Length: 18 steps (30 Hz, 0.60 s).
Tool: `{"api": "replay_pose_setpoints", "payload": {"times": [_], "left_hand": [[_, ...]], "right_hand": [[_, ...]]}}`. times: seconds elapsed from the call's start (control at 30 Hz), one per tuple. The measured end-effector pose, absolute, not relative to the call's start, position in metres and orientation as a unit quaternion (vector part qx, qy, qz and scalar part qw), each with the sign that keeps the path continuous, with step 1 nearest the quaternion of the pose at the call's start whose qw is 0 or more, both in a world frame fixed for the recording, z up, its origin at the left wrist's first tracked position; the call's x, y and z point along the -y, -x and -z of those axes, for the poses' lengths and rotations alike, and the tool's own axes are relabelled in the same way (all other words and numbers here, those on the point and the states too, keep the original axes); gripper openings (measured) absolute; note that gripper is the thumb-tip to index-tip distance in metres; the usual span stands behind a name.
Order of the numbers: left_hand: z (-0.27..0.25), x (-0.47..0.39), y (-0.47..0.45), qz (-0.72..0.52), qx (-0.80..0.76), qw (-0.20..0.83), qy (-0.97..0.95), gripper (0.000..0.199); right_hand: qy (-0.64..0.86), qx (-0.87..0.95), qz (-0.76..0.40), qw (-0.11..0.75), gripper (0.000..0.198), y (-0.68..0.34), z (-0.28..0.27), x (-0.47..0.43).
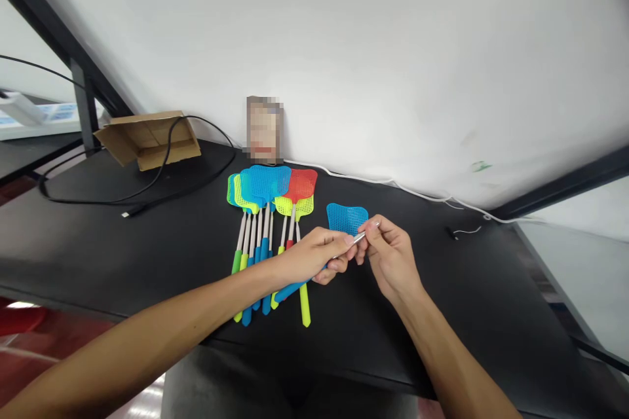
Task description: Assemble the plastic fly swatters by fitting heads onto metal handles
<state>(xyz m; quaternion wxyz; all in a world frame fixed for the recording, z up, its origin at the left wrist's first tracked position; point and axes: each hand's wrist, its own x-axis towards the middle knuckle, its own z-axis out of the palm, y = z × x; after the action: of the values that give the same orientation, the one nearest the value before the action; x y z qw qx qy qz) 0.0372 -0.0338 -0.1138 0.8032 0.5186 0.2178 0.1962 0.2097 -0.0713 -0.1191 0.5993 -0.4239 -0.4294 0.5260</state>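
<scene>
Forearms come from lower left and lower right over the black table. The left hand is closed around a silver rod, with the thumb lying along it; the rod's blue handle comes out below this hand, slanting in front of other handles. The right hand pinches the rod near its upper end between thumb and fingers, so both hands hold the same rod, above the table. Just behind them lies a blue head with a fine mesh; its lower part is hidden, and I cannot tell if it is joined to the rod. To the left, a group of swatters lies with handles toward the person, the heads overlapping in green, yellow and blue, and beside these a red head over yellow ones. At the right there is a small black piece with a thin white thread. Farther left, a black cable makes a loop in front of an open carton. Behind the swatters, a blurred box stands near the wall, and a white cord runs along its foot.
</scene>
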Motion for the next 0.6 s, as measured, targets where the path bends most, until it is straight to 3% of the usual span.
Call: {"api": "replay_pose_setpoints", "payload": {"times": [0.27, 0.43, 0.6], "left_hand": [[0.114, 0.034, -0.035, -0.174, -0.200, 0.809, -0.524, 0.040], [0.112, 0.036, -0.031, -0.138, -0.196, 0.787, -0.568, 0.044], [0.117, 0.035, -0.034, -0.143, -0.219, 0.771, -0.580, 0.046]], "right_hand": [[0.431, 0.395, -0.478, 0.655, 0.029, -0.236, 0.110, 0.063], [0.434, 0.328, -0.403, 0.736, 0.036, -0.288, 0.102, 0.056], [0.470, 0.324, -0.403, 0.715, 0.038, -0.283, 0.108, 0.054]]}}
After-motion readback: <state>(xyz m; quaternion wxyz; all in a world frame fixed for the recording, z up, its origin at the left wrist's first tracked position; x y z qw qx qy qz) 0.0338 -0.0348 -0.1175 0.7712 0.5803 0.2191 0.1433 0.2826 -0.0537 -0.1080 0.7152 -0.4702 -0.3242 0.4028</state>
